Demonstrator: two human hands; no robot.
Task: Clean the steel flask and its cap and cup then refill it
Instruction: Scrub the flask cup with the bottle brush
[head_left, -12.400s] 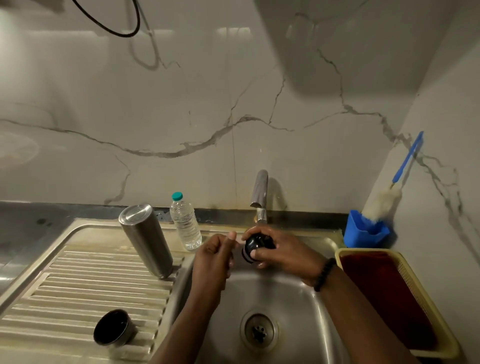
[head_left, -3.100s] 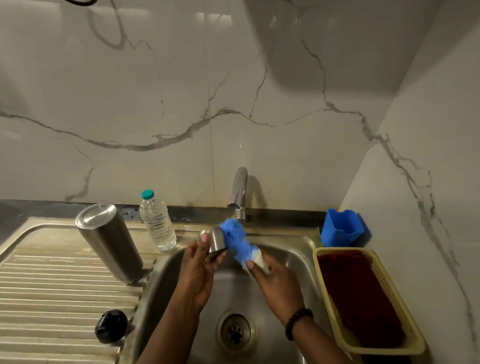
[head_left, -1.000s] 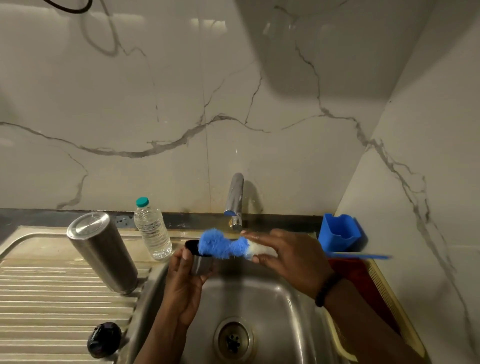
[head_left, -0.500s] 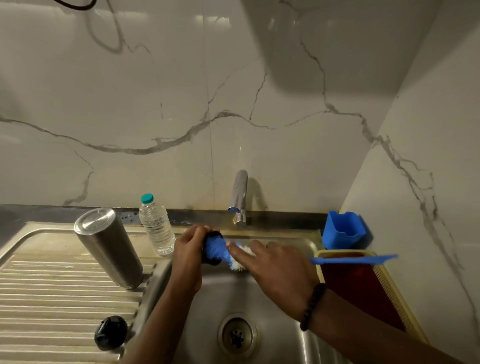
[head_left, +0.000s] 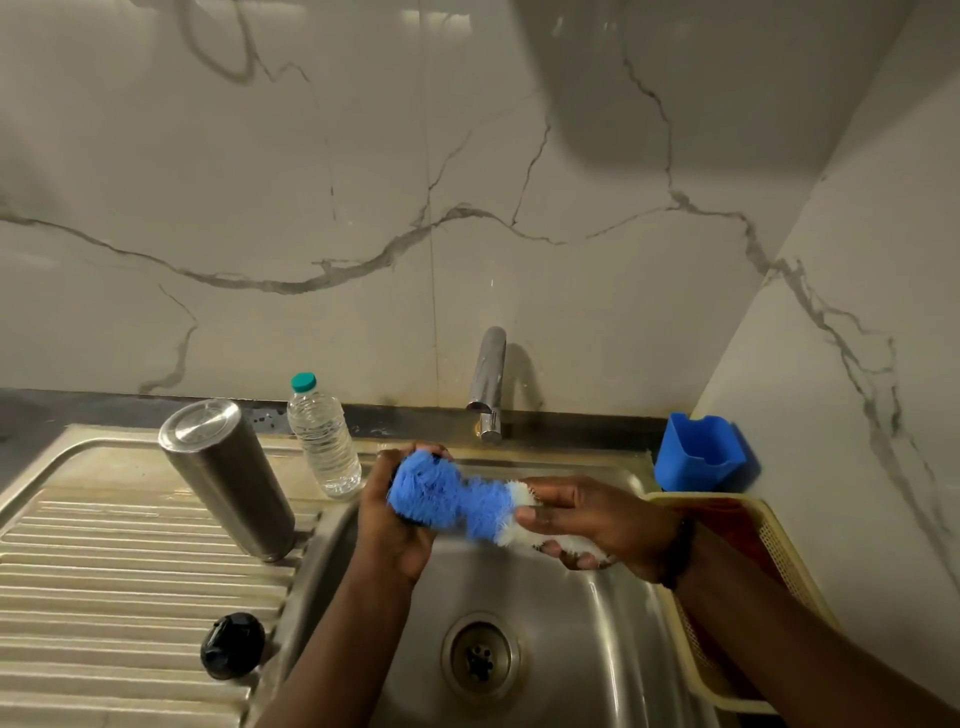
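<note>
Over the sink (head_left: 597, 623), my left hand (head_left: 395, 525) curls its fingers round the cup (head_left: 439, 457), almost wholly hidden by bristles, mouth turned toward the right so the blue-and-white bottle brush (head_left: 457, 499) can enter it. My right hand (head_left: 597, 522) pinches the brush at its white end, thumb on top, fingers curled beneath, probably for close control. The steel flask (head_left: 228, 483) stands upended on the draining board (head_left: 104, 571), I judge to drain, the black cap (head_left: 232, 645) near the basin edge.
</note>
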